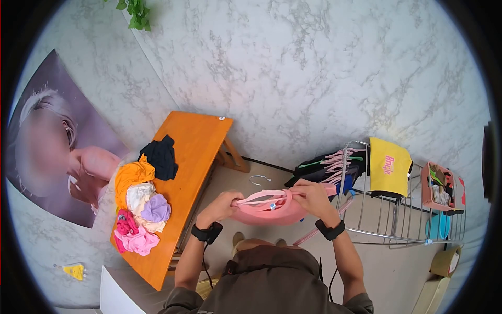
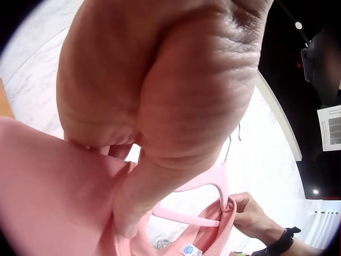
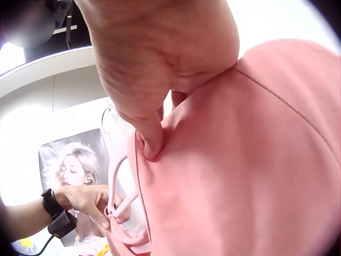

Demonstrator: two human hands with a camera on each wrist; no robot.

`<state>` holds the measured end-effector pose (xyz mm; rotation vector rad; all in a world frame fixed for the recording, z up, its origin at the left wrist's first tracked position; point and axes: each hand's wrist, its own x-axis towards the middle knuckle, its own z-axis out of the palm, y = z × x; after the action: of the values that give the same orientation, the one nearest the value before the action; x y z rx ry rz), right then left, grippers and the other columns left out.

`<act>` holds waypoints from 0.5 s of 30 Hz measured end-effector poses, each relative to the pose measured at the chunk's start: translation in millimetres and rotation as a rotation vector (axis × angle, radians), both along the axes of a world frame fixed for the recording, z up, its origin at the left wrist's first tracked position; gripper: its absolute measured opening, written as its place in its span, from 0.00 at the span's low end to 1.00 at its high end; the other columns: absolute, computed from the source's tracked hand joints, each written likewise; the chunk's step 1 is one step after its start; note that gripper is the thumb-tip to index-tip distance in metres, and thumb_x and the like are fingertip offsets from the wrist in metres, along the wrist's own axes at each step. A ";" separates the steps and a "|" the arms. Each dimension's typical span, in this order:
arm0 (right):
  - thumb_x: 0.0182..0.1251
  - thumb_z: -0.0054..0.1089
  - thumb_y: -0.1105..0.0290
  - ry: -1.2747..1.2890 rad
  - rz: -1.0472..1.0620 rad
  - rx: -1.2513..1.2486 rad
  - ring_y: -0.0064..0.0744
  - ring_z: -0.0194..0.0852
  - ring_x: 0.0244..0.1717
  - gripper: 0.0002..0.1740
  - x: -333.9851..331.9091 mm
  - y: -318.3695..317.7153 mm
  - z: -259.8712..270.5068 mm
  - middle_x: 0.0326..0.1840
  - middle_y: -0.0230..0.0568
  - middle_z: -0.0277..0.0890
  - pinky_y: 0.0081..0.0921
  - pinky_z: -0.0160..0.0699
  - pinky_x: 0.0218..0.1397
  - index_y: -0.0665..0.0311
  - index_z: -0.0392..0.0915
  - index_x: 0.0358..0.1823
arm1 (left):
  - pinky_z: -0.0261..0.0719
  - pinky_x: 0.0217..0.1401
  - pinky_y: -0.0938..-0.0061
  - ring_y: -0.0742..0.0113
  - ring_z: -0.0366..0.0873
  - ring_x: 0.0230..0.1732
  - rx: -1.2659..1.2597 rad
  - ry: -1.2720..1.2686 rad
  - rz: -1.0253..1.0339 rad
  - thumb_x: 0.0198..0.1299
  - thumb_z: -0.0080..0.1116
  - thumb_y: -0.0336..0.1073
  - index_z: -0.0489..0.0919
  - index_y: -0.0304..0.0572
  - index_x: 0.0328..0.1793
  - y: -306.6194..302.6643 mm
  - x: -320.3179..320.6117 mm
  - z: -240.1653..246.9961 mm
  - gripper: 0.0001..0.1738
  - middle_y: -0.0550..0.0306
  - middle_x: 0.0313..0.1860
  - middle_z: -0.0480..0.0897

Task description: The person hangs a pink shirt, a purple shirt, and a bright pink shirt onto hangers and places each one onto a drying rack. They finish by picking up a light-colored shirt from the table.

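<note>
In the head view a pink garment is stretched out in front of the body, its neck opening facing up. My left hand pinches one side of the neckline. The other side is held by my right hand, thumb over the fabric edge. A light pink hanger lies inside the neck opening in the left wrist view, with its metal hook sticking out beyond the cloth. A white label shows inside the collar. Fabric hides parts of the hanger's arms.
Left stands an orange wooden table bearing a heap of clothes, including a black piece and a purple one. On the right, a metal rack carries hangers, a yellow cloth and a pink basket.
</note>
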<state>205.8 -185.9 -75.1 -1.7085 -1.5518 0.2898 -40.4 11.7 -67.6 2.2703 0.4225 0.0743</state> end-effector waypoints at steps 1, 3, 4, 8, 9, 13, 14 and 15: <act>0.54 0.63 0.72 0.012 -0.008 -0.025 0.41 0.79 0.32 0.09 1.3 -1.0 0.4 0.35 0.36 0.79 0.31 0.77 0.36 0.62 0.84 0.38 | 0.74 0.41 0.67 0.57 0.76 0.37 -0.156 0.077 0.128 0.48 0.62 0.21 0.77 0.32 0.41 -4.1 0.4 9.1 0.12 0.48 0.33 0.77; 0.54 0.63 0.72 0.002 -0.010 -0.012 0.41 0.79 0.33 0.09 3.1 -2.4 -0.8 0.35 0.36 0.79 0.31 0.77 0.36 0.62 0.84 0.38 | 0.74 0.41 0.69 0.62 0.75 0.36 -0.187 0.014 0.148 0.49 0.62 0.21 0.76 0.33 0.40 -5.4 -3.4 -2.0 0.11 0.52 0.32 0.76; 0.54 0.63 0.72 -0.009 -0.012 0.002 0.42 0.79 0.33 0.09 4.1 -2.8 -1.4 0.35 0.36 0.79 0.31 0.77 0.36 0.61 0.84 0.38 | 0.73 0.41 0.72 0.67 0.73 0.36 -0.217 -0.050 0.168 0.50 0.62 0.21 0.76 0.33 0.39 -5.5 -5.5 -9.1 0.10 0.55 0.31 0.75; 0.54 0.63 0.72 -0.019 -0.013 0.002 0.42 0.79 0.33 0.09 6.4 -6.2 -3.9 0.35 0.37 0.79 0.31 0.77 0.36 0.61 0.84 0.38 | 0.74 0.40 0.76 0.71 0.73 0.35 -0.311 -0.101 0.172 0.53 0.61 0.21 0.76 0.35 0.40 -2.8 -13.4 -26.6 0.09 0.58 0.32 0.76; 0.55 0.63 0.72 -0.003 -0.015 0.005 0.42 0.79 0.33 0.09 6.9 -6.9 -4.4 0.35 0.37 0.79 0.31 0.77 0.36 0.62 0.84 0.38 | 0.74 0.40 0.77 0.72 0.74 0.35 -0.293 -0.152 0.209 0.54 0.61 0.21 0.77 0.34 0.40 -4.0 -13.8 -28.1 0.08 0.58 0.33 0.77; 0.54 0.64 0.75 0.037 -0.021 -0.008 0.40 0.79 0.33 0.09 4.7 -8.0 -0.4 0.35 0.38 0.79 0.29 0.77 0.36 0.65 0.84 0.38 | 0.75 0.40 0.80 0.76 0.75 0.36 -0.223 -0.350 0.264 0.55 0.61 0.19 0.79 0.34 0.38 -7.0 -15.9 -39.8 0.06 0.59 0.33 0.79; 0.54 0.64 0.75 0.036 -0.020 -0.008 0.40 0.79 0.33 0.09 4.6 -8.0 -0.5 0.35 0.38 0.79 0.29 0.77 0.36 0.65 0.84 0.38 | 0.75 0.40 0.80 0.76 0.75 0.36 -0.223 -0.351 0.264 0.55 0.61 0.19 0.79 0.34 0.38 -8.0 -16.6 -42.2 0.06 0.59 0.33 0.79; 0.54 0.64 0.75 0.038 -0.020 0.002 0.40 0.79 0.33 0.10 4.3 -8.3 -1.4 0.35 0.39 0.78 0.29 0.77 0.36 0.65 0.84 0.38 | 0.75 0.40 0.80 0.76 0.76 0.36 -0.252 -0.389 0.319 0.55 0.61 0.19 0.79 0.34 0.37 -9.2 -17.5 -44.4 0.05 0.60 0.33 0.80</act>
<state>210.1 -194.1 -76.5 -1.7064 -1.5060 0.3094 -57.9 2.5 -112.0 1.8682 0.5459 0.5817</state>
